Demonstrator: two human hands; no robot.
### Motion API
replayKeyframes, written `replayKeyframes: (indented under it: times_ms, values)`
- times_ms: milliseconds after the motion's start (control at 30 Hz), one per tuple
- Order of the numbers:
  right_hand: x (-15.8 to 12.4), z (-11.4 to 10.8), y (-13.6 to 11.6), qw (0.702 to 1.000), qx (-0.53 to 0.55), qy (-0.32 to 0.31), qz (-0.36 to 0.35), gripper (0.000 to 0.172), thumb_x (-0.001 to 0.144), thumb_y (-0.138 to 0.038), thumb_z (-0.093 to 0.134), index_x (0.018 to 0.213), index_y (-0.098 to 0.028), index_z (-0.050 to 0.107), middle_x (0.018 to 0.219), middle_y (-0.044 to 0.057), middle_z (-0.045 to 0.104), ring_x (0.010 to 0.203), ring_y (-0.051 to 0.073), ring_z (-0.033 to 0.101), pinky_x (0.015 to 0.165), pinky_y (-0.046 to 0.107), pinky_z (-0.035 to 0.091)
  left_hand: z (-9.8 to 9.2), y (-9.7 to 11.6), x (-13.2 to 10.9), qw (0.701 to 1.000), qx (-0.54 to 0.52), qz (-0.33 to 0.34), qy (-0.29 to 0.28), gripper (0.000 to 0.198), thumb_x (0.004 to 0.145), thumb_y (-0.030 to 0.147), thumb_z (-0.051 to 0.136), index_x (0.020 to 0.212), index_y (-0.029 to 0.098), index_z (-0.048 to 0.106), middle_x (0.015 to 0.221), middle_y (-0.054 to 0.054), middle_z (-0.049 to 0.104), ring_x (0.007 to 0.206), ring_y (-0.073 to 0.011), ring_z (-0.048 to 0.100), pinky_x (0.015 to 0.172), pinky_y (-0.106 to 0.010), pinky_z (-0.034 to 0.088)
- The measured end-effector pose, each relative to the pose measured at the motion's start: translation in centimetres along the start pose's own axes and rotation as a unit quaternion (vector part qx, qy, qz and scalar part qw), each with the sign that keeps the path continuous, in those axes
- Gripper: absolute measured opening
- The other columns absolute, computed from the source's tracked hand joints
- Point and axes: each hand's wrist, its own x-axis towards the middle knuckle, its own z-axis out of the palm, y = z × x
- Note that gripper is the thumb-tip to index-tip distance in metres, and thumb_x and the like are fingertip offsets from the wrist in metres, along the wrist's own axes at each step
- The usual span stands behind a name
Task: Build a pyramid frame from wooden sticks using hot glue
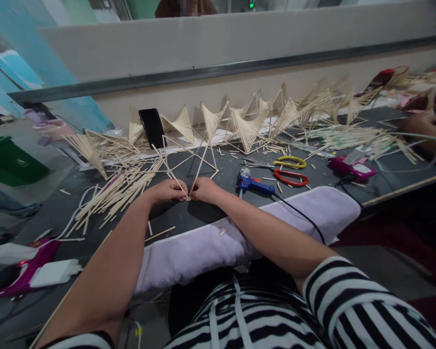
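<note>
My left hand (170, 190) and my right hand (203, 189) are close together over the dark tabletop. Each pinches a stick of a wooden stick frame (204, 160), near the corner closest to me. Thin sticks of this frame cross and spread away from my hands toward the back. To the right of my right hand lie a blue glue gun (256, 184) and scissors (291, 177) with one red and one yellow handle loop. A loose pile of thin wooden sticks (127, 186) lies left of my left hand.
Several finished-looking fan-shaped stick pieces (247, 128) stand along the back. A black phone (152, 127) leans among them. Purple power strips (352, 168) sit at both sides with cords. A lilac padded cloth (203, 249) covers the front edge. Another person's hand (427, 126) is at far right.
</note>
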Motion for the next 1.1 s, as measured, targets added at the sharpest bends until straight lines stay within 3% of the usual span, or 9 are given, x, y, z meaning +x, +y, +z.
replayKeyframes:
  times_ms: [567,1100]
  values:
    - [0.14,0.16,0.18,1.0,-0.016,0.017,-0.015,0.024,0.066,-0.032,0.061,0.079,-0.016,0.073,0.076,0.006,0.071,0.071,0.015,0.063,0.052,0.02,0.036,-0.24,-0.15,0.23,1.0,0.009,0.013,-0.015,0.025,0.063,0.027,0.073,0.074,0.01,0.059,0.067,-0.004,0.063,0.063,-0.0118,0.058,0.063,-0.024,0.044]
    - [-0.19,-0.24,-0.17,1.0,0.0,-0.001,-0.007,0.021,0.068,-0.025,0.059,0.079,-0.015,0.073,0.075,0.005,0.07,0.072,0.015,0.062,0.054,0.019,0.037,-0.21,-0.11,0.17,1.0,-0.001,0.001,-0.009,0.025,0.061,0.027,0.074,0.073,0.011,0.059,0.066,-0.003,0.063,0.062,-0.0115,0.058,0.063,-0.023,0.044]
